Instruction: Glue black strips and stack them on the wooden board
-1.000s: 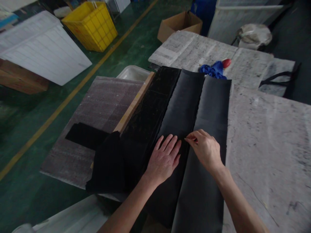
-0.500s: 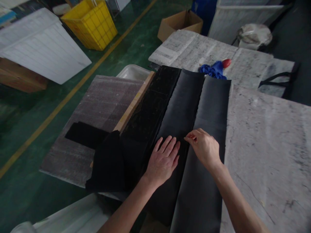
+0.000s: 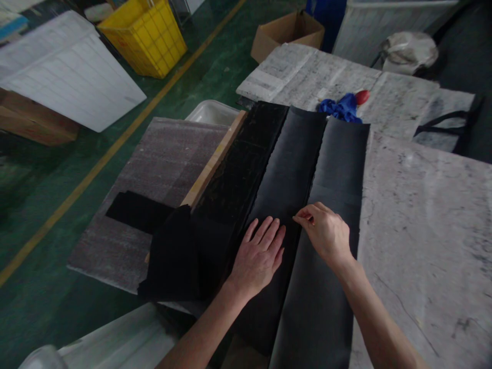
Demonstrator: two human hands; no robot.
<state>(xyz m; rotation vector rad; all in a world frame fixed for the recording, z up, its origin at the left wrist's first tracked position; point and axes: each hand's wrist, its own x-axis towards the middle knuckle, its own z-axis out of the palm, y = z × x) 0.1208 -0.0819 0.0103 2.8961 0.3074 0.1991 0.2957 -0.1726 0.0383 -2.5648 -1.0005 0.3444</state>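
Long black sheet strips lie side by side on the table, running away from me. My left hand (image 3: 257, 253) rests flat on the middle black strip (image 3: 286, 169), its fingers stretched out. Just to the right, my right hand (image 3: 326, 230) is closed in a pinch at the seam between that strip and the right-hand black strip (image 3: 338, 169). Whatever lies between its thumb and forefinger is too small or dark to make out. Left of my left hand are a darker, glossy black strip (image 3: 234, 174) and a wooden bar (image 3: 215, 159). A piece of black cloth (image 3: 171, 256) hangs over the bar's near end.
A blue cloth (image 3: 340, 107) with a red object (image 3: 362, 97) lies on the stained pale tabletop (image 3: 423, 215). A brown board (image 3: 161, 154) extends to the left. Beyond stand a cardboard box (image 3: 269, 41), a yellow basket (image 3: 154, 43) and a white bin (image 3: 77, 72).
The whole view has shifted slightly. Both hands keep the same pose and place on the black strips.
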